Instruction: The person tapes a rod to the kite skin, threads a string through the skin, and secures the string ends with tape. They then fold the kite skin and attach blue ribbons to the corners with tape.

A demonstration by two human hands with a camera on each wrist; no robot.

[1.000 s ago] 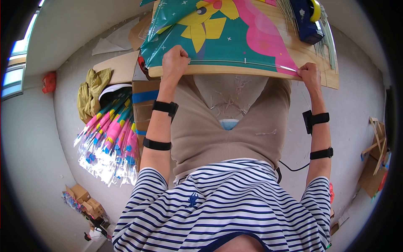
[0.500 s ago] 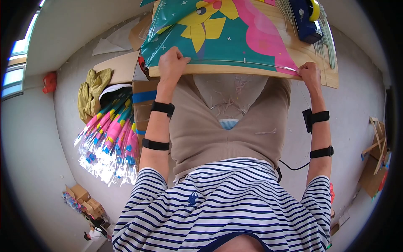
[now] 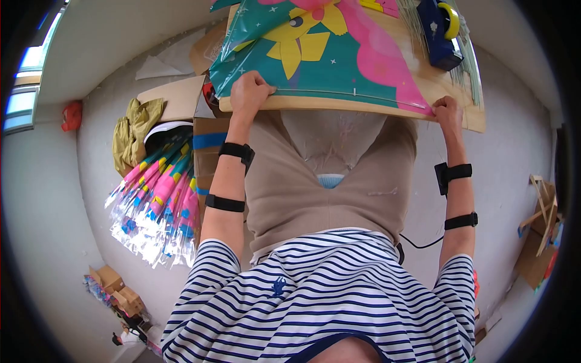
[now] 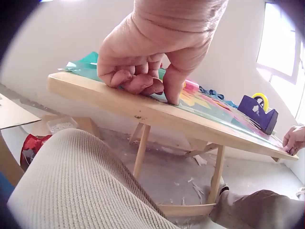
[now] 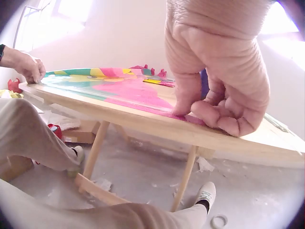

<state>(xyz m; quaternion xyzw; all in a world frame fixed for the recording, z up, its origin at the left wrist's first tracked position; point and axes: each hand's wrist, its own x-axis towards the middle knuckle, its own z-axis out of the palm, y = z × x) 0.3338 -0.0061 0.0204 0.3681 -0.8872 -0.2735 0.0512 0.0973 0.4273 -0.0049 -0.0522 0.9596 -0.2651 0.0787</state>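
Observation:
A glossy printed plastic sheet [image 3: 375, 78], teal and pink with a yellow cartoon figure, lies on the wooden board [image 3: 472, 118]. Along its near edge runs a thin pale rod [image 3: 327, 92] with a small white mark around it. At the left end of that edge, my left hand [image 3: 249, 95] pinches the sheet, thumb tip down at the board's rim and other fingers curled, as the left wrist view shows. My right hand [image 3: 448, 114] pinches the sheet's pink corner at the right, thumb and forefinger together. What lies under the fingertips is hidden.
A blue tape dispenser [image 3: 440, 42] with yellow tape stands at the board's far right, beside bundles of thin rods [image 3: 474, 78]. Left of my legs, folded printed sheets [image 3: 160, 193] hang from a cardboard box [image 3: 209, 151]. Wooden legs [image 4: 141, 150] support the board.
My left hand has shifted slightly left, its thumb and forefinger now reaching out more along the edge. The right hand stays at the pink corner. The head view has tilted slightly.

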